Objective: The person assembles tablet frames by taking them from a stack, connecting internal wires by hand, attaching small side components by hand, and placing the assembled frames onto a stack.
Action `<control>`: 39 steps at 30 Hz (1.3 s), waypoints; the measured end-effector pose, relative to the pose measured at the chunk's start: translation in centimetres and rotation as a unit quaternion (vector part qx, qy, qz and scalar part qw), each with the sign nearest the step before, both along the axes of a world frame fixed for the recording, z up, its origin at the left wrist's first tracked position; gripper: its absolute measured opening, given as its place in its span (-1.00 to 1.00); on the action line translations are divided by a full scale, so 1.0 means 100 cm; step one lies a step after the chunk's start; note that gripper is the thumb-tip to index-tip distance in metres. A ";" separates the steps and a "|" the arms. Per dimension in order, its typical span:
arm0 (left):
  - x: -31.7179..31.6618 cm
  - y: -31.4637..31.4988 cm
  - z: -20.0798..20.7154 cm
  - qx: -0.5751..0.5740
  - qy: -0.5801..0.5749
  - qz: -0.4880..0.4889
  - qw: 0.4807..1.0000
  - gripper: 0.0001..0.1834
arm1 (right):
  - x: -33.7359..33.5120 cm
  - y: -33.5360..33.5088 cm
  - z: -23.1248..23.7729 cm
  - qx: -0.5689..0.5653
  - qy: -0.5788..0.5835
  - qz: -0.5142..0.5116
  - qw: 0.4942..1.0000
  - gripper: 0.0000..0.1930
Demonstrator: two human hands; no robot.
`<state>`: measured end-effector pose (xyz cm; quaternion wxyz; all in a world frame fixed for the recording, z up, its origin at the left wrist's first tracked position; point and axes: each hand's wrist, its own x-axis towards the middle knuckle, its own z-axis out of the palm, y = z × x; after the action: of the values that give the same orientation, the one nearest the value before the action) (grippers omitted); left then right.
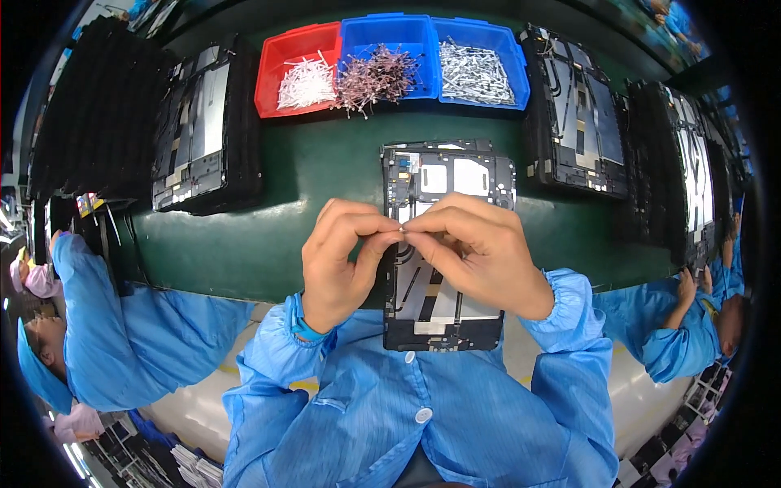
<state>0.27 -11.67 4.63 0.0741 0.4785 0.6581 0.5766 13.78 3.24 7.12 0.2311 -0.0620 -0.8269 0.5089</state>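
The left hand (335,260) and the right hand (493,259) are brought together near the centre of the frame, each closed in a pinch, and a small pale piece (402,229) is gripped where thumbs and forefingers meet – too small to be identified. Directly below it in the picture lies an opened tablet chassis (443,305), its long axis running up and down the frame, its lower end overhanging the near edge of the tabletop (317,175). The chassis is largely overlapped by the right hand, the nearer one – the left hand is held mostly off its left edge. The piece is seen over the chassis's left side; whether contact is made cannot be told. At the upper centre, white pieces are held in a red bin (270,77), thin dark cables (378,77) in a middle blue bin (382,32), and silvery parts (474,75) in a right-hand blue bin (478,32).
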 end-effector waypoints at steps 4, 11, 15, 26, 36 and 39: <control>-0.007 -0.001 0.004 -0.033 0.196 0.015 0.980 -0.72 | -0.004 -0.002 0.003 0.042 0.006 -0.018 0.999 -0.84; -0.016 0.003 0.001 -0.117 0.240 0.016 0.963 -0.71 | -0.015 0.001 -0.010 0.081 -0.004 -0.025 0.996 -0.85; -0.022 0.003 -0.001 -0.219 -0.001 0.034 0.975 -0.67 | -0.022 0.008 -0.023 0.068 -0.032 -0.032 0.997 -0.88; -0.038 0.007 -0.014 -0.184 -0.416 -0.075 0.887 -0.84 | -0.024 0.008 -0.028 0.102 -0.036 -0.034 0.994 -0.89; -0.043 0.012 -0.009 -0.214 -0.393 -0.080 0.891 -0.87 | -0.025 0.010 -0.030 0.130 -0.033 -0.020 0.991 -0.87; -0.040 0.012 -0.008 -0.209 -0.390 -0.075 0.894 -0.88 | -0.025 0.010 -0.031 0.138 -0.029 -0.021 0.990 -0.88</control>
<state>-3.76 -10.43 3.83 0.4660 0.2365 0.6436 0.5592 11.30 4.27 4.04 0.2239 -0.0619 -0.8941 0.3829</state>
